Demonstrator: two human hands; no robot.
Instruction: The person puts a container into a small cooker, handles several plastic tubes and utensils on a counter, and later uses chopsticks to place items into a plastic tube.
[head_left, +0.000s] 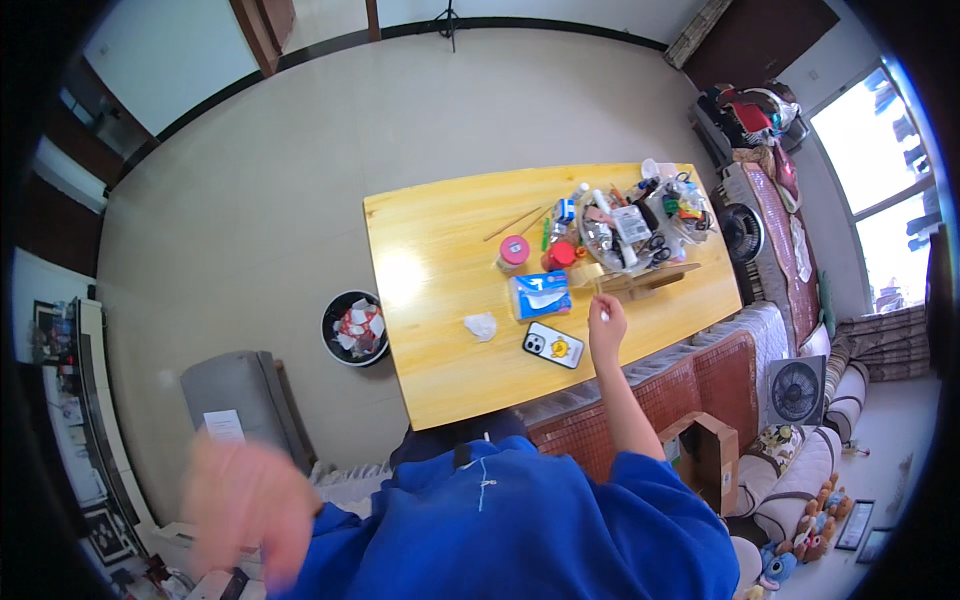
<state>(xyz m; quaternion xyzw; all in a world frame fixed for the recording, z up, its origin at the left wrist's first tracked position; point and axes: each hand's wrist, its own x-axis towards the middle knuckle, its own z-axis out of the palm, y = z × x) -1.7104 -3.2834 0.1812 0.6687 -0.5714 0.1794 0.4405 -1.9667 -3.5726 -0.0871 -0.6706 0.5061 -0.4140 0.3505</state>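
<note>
My right hand (607, 326) is above the near part of the yellow wooden table (442, 352), its fingers curled around a small white thing (604, 316) too small to name. Just beyond the fingertips is a roll of tape (586, 275). To this hand's left lie a phone in a white case with a yellow cartoon figure (555, 346), a blue tissue pack (541, 295) and a crumpled white tissue (481, 326). My left hand (247, 502) is raised at lower left, off the table and close to the camera. It is blurred, and its fingers cannot be made out.
Pink-lidded (514, 249) and red-lidded jars (559, 256) stand near thin sticks (513, 223). A clear container of odds and ends (619, 229) and scissors (658, 247) sit farther right. A trash bin (355, 328) stands left of the table, beyond a grey stool (236, 390). A cardboard box (701, 461) sits right.
</note>
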